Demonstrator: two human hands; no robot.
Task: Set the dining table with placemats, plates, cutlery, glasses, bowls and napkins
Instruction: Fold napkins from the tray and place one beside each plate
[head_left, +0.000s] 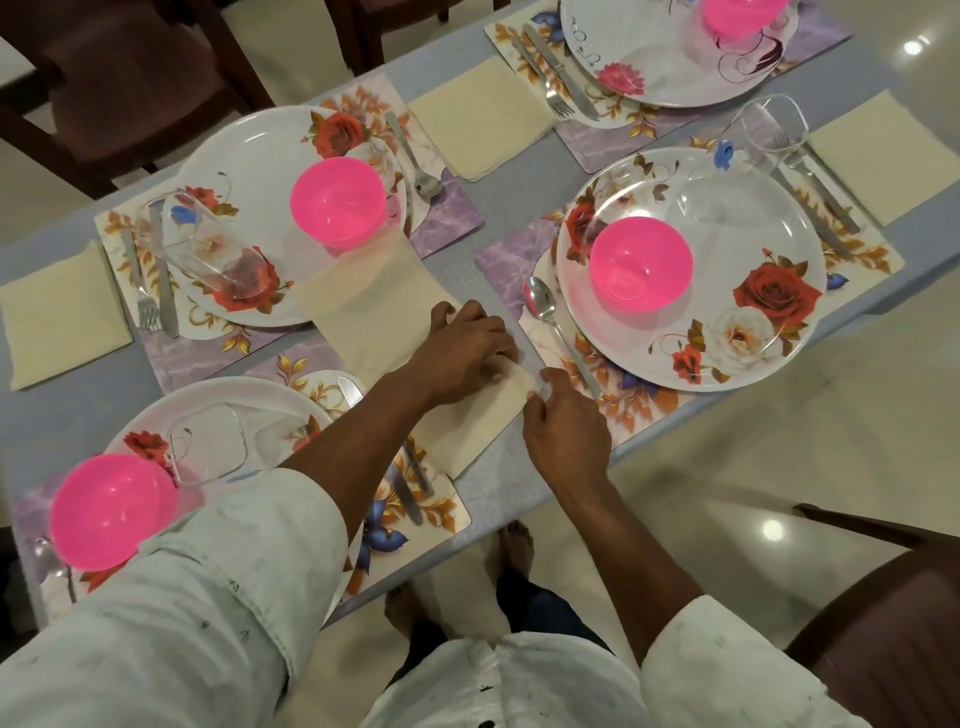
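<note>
Napkin (470, 434): flat on table (488, 218), between two placemats.
Left hand (462, 348): pinching napkin.
Right hand (563, 423): pinching napkin's corner.

Head cam, downward, close over table (498, 208)

The surface (496, 218) has a grey-blue top and runs diagonally through the shot, so I'll place everything off that. Beyond its far edge, top left, sit two dark wooden chairs (124, 98) with brownish-maroon seat pads, pushed in close. Another dark chair (878, 608) stands off its near right corner. The floor (769, 415) all around is glossy cream tile, and you can see two bright ceiling-light reflections (772, 530) in it to the right of the surface.
</note>
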